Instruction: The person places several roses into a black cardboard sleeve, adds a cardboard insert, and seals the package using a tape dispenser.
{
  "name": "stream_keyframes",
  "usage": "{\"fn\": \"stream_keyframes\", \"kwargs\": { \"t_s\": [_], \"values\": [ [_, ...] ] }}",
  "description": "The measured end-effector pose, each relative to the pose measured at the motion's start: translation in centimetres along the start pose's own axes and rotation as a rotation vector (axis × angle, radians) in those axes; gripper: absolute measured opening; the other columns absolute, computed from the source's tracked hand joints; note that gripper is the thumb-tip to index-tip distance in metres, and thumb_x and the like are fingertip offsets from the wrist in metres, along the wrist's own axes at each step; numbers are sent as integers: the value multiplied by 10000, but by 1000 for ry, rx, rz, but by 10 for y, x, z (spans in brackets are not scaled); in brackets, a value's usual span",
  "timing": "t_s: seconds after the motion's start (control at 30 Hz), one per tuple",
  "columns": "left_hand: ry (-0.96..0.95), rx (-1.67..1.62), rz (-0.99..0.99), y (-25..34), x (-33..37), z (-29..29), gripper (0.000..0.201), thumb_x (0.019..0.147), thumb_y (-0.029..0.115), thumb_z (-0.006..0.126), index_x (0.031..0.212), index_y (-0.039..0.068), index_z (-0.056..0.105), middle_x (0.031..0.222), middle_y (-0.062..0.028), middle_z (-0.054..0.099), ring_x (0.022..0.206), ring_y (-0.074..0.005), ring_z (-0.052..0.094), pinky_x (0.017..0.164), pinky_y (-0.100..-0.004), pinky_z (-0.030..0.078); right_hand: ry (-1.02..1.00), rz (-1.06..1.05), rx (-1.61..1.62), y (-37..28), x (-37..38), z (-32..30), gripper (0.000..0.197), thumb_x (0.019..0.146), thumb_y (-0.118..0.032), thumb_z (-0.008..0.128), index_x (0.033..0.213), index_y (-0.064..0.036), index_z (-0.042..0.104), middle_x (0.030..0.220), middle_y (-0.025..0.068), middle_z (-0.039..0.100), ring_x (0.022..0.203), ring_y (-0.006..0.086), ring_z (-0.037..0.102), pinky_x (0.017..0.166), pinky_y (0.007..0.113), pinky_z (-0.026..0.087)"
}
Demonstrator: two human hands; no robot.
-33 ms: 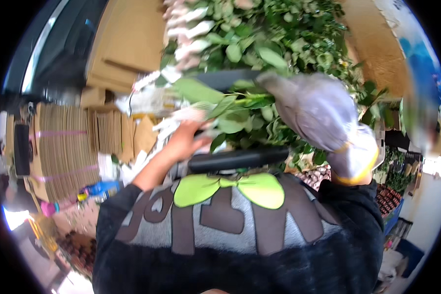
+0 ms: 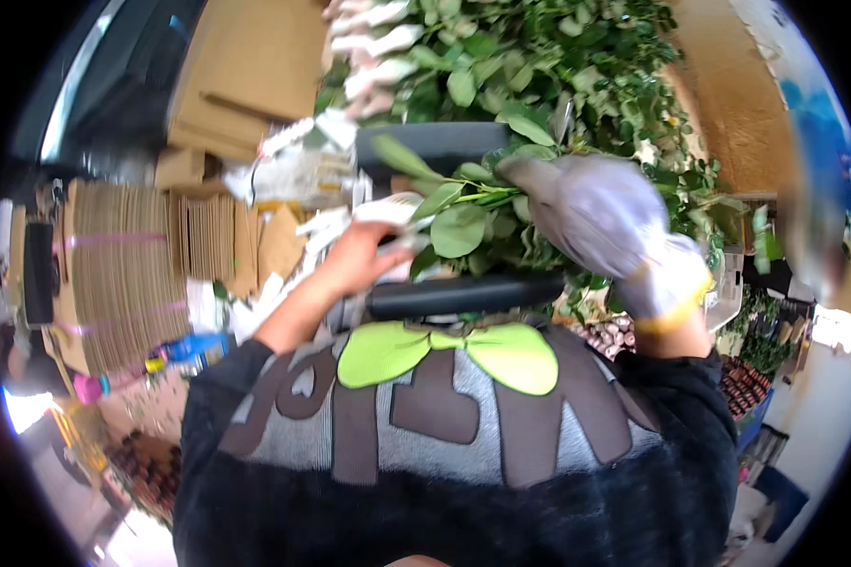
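In its pale grey-purple glove with a yellow cuff, my right hand (image 2: 600, 208) closes round green leafy stems (image 2: 487, 197). Their leaves point left, toward my bare left hand (image 2: 355, 260). The left thumb and fingers stand apart beside a white netted wrap (image 2: 397, 210); the fingertips are blurred and partly hidden against it. Beyond the stems is a dark padded bar (image 2: 430, 146), and another black padded bar (image 2: 463, 295) lies on the near side, close to my chest.
A thick bed of leafy stems (image 2: 539, 66) spreads at the far side, with white-wrapped heads (image 2: 378, 71) along its left edge. Stacked flat cardboard (image 2: 123, 269) stands at left. White scraps and bags (image 2: 298, 180) lie near it. A brown board (image 2: 733, 104) borders the right.
The gloved right hand has shifted slightly left and the held leaves have swung a little. My left hand has moved slightly upward. The whole view has shifted somewhat.
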State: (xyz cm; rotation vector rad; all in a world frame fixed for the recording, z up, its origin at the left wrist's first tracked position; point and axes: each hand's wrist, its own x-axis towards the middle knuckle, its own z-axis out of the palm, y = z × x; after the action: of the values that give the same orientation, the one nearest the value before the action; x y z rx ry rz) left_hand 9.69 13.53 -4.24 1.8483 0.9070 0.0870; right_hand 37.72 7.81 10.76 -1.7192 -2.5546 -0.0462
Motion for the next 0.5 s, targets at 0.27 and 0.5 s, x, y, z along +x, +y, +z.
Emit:
{"fn": "stream_keyframes", "kwargs": {
  "t_s": [0.27,0.5],
  "values": [
    [266,167,421,-18,3,1,492,700,236,787,1106,11,620,1260,-202,431,1105,-350,479,950,-411,425,-132,149,229,7,-13,92,452,823,-31,500,1239,-198,561,899,172,649,774,351,639,687,414,518],
    [391,283,540,-15,9,-1,511,643,304,808,1117,184,661,1383,-196,327,1248,-388,363,1030,-461,376,-122,60,-70,4,-13,93,420,800,-102,535,1211,-185,554,803,108,610,681,266,632,602,370,515]
  ]
}}
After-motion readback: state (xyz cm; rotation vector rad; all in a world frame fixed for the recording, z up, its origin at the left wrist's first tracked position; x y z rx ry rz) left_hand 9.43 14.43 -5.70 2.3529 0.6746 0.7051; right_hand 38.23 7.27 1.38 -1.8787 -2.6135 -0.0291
